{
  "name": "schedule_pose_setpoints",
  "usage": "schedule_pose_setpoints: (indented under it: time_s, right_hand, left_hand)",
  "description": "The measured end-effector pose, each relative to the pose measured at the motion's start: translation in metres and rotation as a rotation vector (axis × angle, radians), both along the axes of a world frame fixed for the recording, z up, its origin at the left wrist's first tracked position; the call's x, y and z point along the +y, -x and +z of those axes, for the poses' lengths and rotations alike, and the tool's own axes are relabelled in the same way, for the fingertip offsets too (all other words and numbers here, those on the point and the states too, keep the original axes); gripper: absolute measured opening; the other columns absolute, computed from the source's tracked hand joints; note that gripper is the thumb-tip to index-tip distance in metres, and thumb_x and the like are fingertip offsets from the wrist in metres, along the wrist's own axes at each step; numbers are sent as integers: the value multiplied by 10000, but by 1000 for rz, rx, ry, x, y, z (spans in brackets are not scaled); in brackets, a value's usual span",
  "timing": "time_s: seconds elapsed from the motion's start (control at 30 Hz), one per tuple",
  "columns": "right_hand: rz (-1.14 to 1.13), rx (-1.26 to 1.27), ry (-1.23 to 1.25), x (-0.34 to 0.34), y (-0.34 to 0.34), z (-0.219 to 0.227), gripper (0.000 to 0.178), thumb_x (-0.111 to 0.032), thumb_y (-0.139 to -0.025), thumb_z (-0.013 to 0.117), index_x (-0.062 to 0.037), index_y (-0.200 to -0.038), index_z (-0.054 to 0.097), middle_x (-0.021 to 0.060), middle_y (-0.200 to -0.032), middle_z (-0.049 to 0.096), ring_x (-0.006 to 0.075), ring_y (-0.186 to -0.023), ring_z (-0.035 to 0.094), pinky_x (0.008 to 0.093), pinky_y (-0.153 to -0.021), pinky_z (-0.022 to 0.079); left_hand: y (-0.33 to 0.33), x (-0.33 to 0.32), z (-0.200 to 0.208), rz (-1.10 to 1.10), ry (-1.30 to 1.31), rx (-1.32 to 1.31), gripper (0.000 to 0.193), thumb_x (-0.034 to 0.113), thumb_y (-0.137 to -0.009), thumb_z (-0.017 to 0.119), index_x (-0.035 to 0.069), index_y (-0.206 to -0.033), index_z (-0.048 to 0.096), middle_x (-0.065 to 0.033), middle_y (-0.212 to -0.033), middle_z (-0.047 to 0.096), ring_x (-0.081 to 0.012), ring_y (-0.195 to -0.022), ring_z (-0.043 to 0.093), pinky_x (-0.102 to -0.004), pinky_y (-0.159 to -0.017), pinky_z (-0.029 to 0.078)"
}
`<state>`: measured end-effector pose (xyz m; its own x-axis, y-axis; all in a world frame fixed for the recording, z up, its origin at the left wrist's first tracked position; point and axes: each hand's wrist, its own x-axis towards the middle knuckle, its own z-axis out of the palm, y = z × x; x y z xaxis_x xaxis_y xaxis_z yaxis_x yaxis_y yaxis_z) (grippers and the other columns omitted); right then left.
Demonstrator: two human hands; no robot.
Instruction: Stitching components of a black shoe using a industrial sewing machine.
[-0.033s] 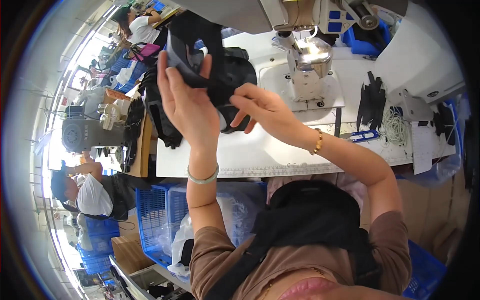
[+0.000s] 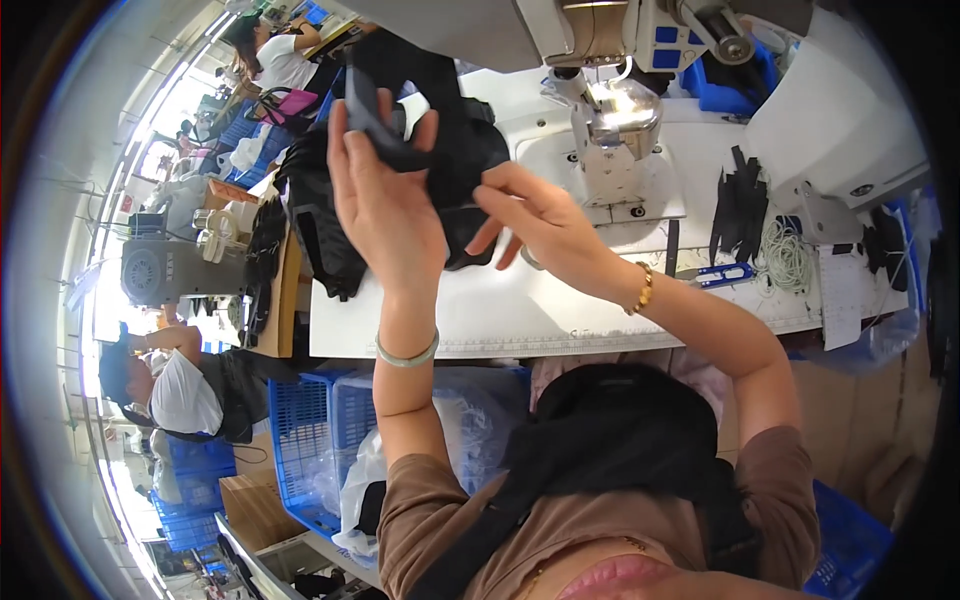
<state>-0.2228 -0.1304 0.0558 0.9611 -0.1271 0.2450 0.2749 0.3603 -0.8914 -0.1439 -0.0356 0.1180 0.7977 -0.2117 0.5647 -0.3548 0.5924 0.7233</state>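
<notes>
A black fabric piece (image 2: 465, 150) with a curved, dark grey padded band (image 2: 372, 120) is lifted over the white sewing table (image 2: 450, 315). My left hand (image 2: 390, 205) is raised palm up under the band, which sits between its thumb and fingers. At the piece's right edge, my right hand (image 2: 545, 215) has thumb and forefinger pinched together, the other fingers curled loosely. More black fabric (image 2: 320, 220) lies on the table left of my left hand. The sewing machine's metal head (image 2: 615, 125) stands just beyond my right hand.
Right of the machine lie black strips (image 2: 740, 205), blue-handled thread snips (image 2: 725, 275) and a tangle of pale cord (image 2: 788, 255). A blue crate (image 2: 302, 430) with plastic bags stands below the table's front edge. Two other people (image 2: 280, 60) sit at the left.
The black piece and its band have turned slightly in my left hand and shifted a little right. My right hand has moved slightly right with its pinch kept.
</notes>
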Motion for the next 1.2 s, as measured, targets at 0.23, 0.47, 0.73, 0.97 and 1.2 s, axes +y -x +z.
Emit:
schedule_pose_setpoints:
  time_s: [0.23, 0.47, 0.73, 0.97, 1.2]
  right_hand:
    - [-464, -113, 104, -34, 34, -12, 159, -180, -948, 498, -21, -949, 485, 4, -682, 535, 56, -559, 550, 188, -496, 447]
    - [-526, -99, 26, -51, 46, -14, 149, -170, -935, 518, -27, -958, 484, 18, -666, 553, 60, -503, 533, 186, -460, 419]
    - [-531, -12, -59, -64, 47, -14, 148, -149, -915, 542, -8, -954, 518, 36, -652, 575, 81, -462, 541, 197, -432, 421]
    - [-755, 353, 615, -104, 103, -16, 230, -167, -811, 658, -18, -935, 533, 66, -788, 584, 87, -572, 514, 234, -506, 435]
    - [-673, 520, 1029, -72, 135, -76, 329, -100, -795, 627, -42, -1015, 389, 164, -900, 535, 334, -767, 570, 389, -674, 467]
  left_hand:
    - [-12, -36, -28, -87, -334, 113, 465, 68, -871, 606, -42, -1277, 410, 61, -625, 472, 5, -550, 410, -137, -469, 334]
    - [-37, -77, -37, -71, -632, -175, 177, 17, -831, 590, -32, -999, 568, 41, -651, 519, -35, -615, 457, -210, -552, 385]
    - [-36, -102, -25, -193, -666, -214, 128, -37, -789, 479, -53, -824, 601, -68, -695, 592, -130, -568, 534, -265, -487, 412]
    - [-15, -45, -40, 396, -542, -578, 279, 116, -915, 548, -21, -1139, 455, -93, -812, 676, -129, -634, 622, -214, -615, 486]
    - [2, 39, -116, 719, -1612, -782, 525, 194, -808, 658, 89, -1275, 441, -163, -1312, 394, -322, -1262, 338, -458, -1026, 258]
